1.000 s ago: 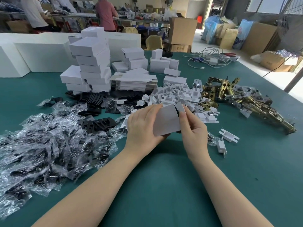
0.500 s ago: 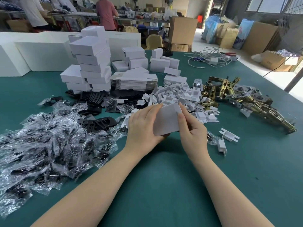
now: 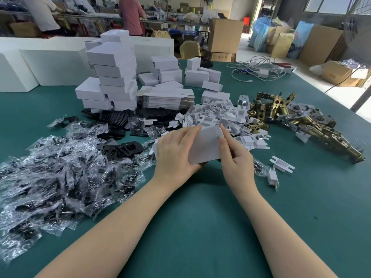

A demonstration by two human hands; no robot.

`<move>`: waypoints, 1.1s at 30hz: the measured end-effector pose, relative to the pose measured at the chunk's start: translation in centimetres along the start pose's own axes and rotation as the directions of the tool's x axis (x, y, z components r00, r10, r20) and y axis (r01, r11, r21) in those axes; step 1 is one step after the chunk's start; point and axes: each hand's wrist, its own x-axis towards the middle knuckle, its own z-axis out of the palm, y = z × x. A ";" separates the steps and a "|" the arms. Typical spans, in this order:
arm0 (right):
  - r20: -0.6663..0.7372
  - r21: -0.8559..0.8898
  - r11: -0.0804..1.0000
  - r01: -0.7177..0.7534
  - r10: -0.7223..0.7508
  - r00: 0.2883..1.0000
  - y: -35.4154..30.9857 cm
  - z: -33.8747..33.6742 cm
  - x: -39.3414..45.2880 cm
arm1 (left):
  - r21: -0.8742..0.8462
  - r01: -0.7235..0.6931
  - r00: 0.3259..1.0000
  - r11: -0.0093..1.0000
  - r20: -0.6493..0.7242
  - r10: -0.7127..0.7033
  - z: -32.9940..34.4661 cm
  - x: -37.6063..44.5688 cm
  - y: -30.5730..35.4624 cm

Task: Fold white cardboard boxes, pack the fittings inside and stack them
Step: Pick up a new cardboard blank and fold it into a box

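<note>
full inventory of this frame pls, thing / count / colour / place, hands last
white box: one, white, table centre, held in both hands
stacked boxes: many, white, leaning pile at back left
loose folded boxes: several, white, back centre
flat box blanks: one stack, white, right of the pile
white inserts: a heap, white, behind the hands; two more lie apart at right
brass latches: a heap, brass, right side
bagged parts: a large heap, black in clear bags, left side
black plates: several, black, loose by the bags
cables: a tangle, white, far right
foam blocks: several, white, far left
table: one, green
left hand: grips box's left side
right hand: pinches box's right flap
</note>
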 end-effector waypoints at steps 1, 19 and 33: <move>0.006 0.021 1.000 0.002 -0.002 1.000 0.0 0.0 0.0 | -0.009 0.006 1.000 1.000 0.006 -0.006 0.0 0.0 0.0; 0.150 -0.057 0.993 0.101 -0.091 0.984 -0.5 -0.1 -0.1 | -0.110 0.089 0.996 0.990 0.023 -0.087 0.5 0.0 0.0; 0.408 -0.024 0.999 0.044 -0.031 0.913 -0.5 -0.3 0.1 | 0.044 -0.010 1.000 0.999 -0.022 0.011 0.2 0.5 -1.5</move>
